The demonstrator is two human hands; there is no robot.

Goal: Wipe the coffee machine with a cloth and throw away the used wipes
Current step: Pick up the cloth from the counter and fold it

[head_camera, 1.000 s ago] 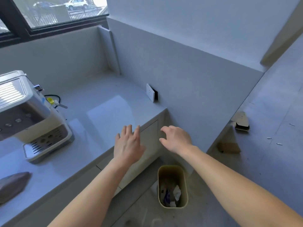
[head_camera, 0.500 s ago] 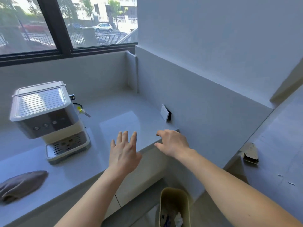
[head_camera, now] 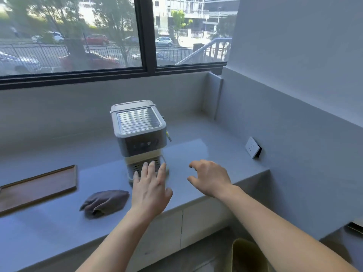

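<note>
The silver and cream coffee machine (head_camera: 138,132) stands upright on the grey counter (head_camera: 49,228) under the window. A crumpled grey cloth (head_camera: 105,202) lies on the counter to its front left. My left hand (head_camera: 150,190) hovers with straight, spread fingers in front of the machine's drip tray and holds nothing. My right hand (head_camera: 211,178) hangs over the counter to the right of the machine, fingers loosely curled and empty. The rim of the yellow-green waste bin (head_camera: 247,254) shows on the floor at the bottom right; its contents are out of sight.
A dark wooden tray (head_camera: 37,188) lies on the counter at the left. A white wall socket (head_camera: 252,147) sits on the right backsplash. Cabinet doors (head_camera: 196,224) run below the counter edge. A large window (head_camera: 110,34) fills the back wall.
My view has swung up and left from the bin to the counter. The coffee machine, cloth and wooden tray now sit in front of me. Both hands stay empty, now over the counter.
</note>
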